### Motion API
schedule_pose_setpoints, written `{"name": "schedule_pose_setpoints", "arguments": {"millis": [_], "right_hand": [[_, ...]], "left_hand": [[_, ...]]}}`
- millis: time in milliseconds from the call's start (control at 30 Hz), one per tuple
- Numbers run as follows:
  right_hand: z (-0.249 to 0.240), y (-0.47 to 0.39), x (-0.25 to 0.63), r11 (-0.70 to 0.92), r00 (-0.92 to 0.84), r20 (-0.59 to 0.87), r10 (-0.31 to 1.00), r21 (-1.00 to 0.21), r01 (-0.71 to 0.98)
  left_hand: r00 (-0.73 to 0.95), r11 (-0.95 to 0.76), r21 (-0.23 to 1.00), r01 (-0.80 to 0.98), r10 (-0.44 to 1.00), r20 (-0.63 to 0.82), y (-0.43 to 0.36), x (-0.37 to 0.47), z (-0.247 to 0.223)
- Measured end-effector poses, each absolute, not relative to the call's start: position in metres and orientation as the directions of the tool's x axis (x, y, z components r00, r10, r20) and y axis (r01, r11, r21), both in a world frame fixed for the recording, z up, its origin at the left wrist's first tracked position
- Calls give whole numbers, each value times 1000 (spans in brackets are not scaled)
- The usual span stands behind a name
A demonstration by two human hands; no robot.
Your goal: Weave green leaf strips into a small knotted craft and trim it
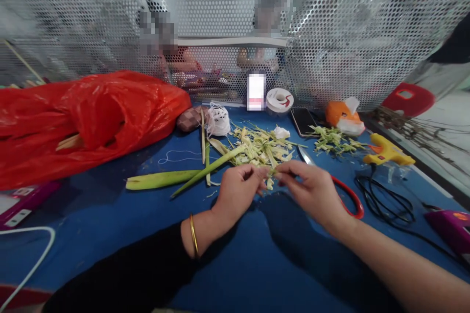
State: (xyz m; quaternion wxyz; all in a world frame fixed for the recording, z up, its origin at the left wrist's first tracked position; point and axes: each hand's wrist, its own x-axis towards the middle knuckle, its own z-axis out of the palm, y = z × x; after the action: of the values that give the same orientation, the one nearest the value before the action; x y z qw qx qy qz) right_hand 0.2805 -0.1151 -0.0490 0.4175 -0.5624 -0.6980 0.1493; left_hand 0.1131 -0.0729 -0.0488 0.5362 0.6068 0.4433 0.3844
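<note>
Both hands meet just in front of a heap of pale green plant shreds [257,144] on the blue table [235,259]. My left hand [240,190] is closed, fingertips pinched on a small green plant piece [272,172]. Close on its right, my right hand [312,188] pinches the other side of that piece between thumb and fingers. The fingers partly hide the piece. Left of the heap lie a broad green leaf stalk [161,180] and a narrower green stalk [205,171]. Red-handled scissors [354,200] lie partly under my right hand.
A red plastic bag [121,117] fills the left. Behind the heap are white string [219,121], a ribbon spool [279,100] and a phone [303,122]. On the right are a yellow glue gun [389,151], its black cable and a tissue pack [344,116]. Perforated metal panels stand behind.
</note>
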Motion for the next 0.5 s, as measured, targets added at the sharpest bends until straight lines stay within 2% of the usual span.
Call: {"name": "schedule_pose_setpoints", "arguments": {"millis": [67, 133, 200, 233, 300, 400, 500], "right_hand": [[-45, -113, 293, 276, 115, 460, 880, -694, 665], [-40, -112, 306, 243, 241, 508, 827, -709, 662], [-36, -114, 317, 195, 324, 530, 784, -705, 681], [-35, -115, 320, 182, 340, 541, 769, -696, 694], [-35, -118, 324, 178, 330, 567, 755, -660, 730], [-41, -119, 322, 227, 215, 619, 755, -555, 800], [-47, -118, 319, 274, 95, 635, 767, -458, 846]], "left_hand": [[221, -67, 986, 151, 975, 32, -53, 99, -38], [131, -230, 926, 300, 971, 199, -30, 78, -25], [63, -336, 767, 546, 930, 363, -9, 56, -14], [68, -333, 676, 658, 920, 387, -2, 48, -10], [112, -312, 563, 765, 926, 361, 6, 39, -8], [239, -337, 440, 832, 935, 263, 4, 44, -16], [455, -494, 296, 818, 869, 192, -3, 58, -28]]}}
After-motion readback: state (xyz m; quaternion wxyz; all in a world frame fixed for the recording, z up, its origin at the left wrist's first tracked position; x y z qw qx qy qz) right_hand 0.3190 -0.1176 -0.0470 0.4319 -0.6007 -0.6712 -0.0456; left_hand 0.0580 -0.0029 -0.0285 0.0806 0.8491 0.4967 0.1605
